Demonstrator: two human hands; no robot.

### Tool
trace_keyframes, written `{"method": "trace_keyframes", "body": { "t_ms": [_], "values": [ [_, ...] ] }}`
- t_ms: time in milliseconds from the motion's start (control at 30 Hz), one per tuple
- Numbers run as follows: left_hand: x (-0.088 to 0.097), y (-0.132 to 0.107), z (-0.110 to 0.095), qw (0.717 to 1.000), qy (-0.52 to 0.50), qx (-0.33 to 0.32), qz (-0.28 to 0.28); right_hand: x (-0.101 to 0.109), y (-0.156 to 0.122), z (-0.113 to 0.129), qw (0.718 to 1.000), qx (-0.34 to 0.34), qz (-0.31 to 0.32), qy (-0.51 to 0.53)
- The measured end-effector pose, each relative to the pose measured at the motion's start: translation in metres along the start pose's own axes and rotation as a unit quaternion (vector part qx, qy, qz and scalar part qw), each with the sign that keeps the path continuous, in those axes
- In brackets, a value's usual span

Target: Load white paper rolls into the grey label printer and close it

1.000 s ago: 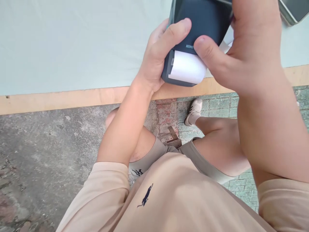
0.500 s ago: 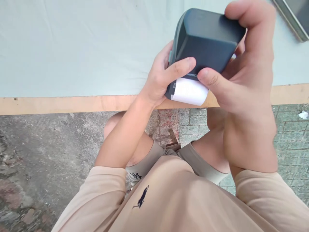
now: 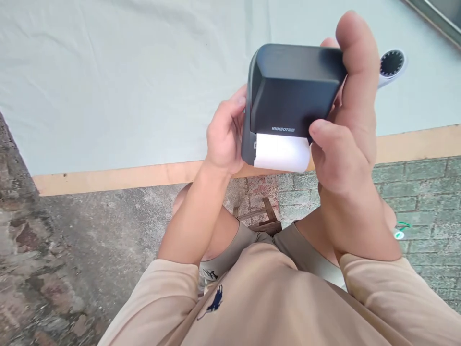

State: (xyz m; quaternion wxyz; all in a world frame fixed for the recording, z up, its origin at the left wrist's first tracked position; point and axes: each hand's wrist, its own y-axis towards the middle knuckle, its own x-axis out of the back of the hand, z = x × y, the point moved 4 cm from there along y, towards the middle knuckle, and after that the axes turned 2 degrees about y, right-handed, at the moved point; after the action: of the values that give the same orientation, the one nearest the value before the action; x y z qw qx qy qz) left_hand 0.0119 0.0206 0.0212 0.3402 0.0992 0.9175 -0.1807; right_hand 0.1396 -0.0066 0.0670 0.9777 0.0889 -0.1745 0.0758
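Observation:
A black label printer (image 3: 293, 98) with NIIMBOT lettering is held up over the table's near edge. White label paper (image 3: 283, 153) sticks out from its lower side and curls under. My left hand (image 3: 226, 134) grips the printer's left side, its thumb at the side edge and the other fingers partly hidden behind. My right hand (image 3: 347, 129) is wrapped round the right side, thumb at the lower right corner and index finger along the upper right edge. Right of that hand, a white roll (image 3: 394, 67) with a black toothed core lies on the table.
A pale cloth (image 3: 126, 86) covers the table, whose wooden edge (image 3: 118, 181) runs across in front of me. A dark flat object with a metallic rim (image 3: 434, 21) lies at the top right. Below are my knees and a small wooden stool (image 3: 266, 221) on paving.
The printer has come lower and turned more level. My left thumb has moved off its front to the side edge. The white roll now shows beside my right hand.

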Motion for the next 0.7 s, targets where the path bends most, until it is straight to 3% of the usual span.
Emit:
{"method": "trace_keyframes", "body": {
  "t_ms": [167,333,500,633,700],
  "values": [
    [0.007,-0.001,0.017,0.997,-0.001,0.059,-0.051,0.004,-0.009,0.009,0.994,-0.002,0.017,-0.108],
    [-0.003,0.002,0.025,0.999,-0.031,0.012,-0.005,0.014,-0.018,0.011,0.986,-0.037,0.079,-0.142],
    [-0.01,0.006,0.022,0.999,-0.027,0.024,-0.024,0.034,-0.012,0.017,0.964,-0.006,0.022,-0.266],
    [-0.014,0.007,0.018,0.999,-0.018,0.015,-0.032,0.041,-0.002,0.025,0.931,0.055,0.03,-0.359],
    [-0.016,0.01,0.018,0.999,-0.025,-0.005,-0.028,0.046,-0.002,0.026,0.946,0.073,-0.012,-0.315]
  ]
}}
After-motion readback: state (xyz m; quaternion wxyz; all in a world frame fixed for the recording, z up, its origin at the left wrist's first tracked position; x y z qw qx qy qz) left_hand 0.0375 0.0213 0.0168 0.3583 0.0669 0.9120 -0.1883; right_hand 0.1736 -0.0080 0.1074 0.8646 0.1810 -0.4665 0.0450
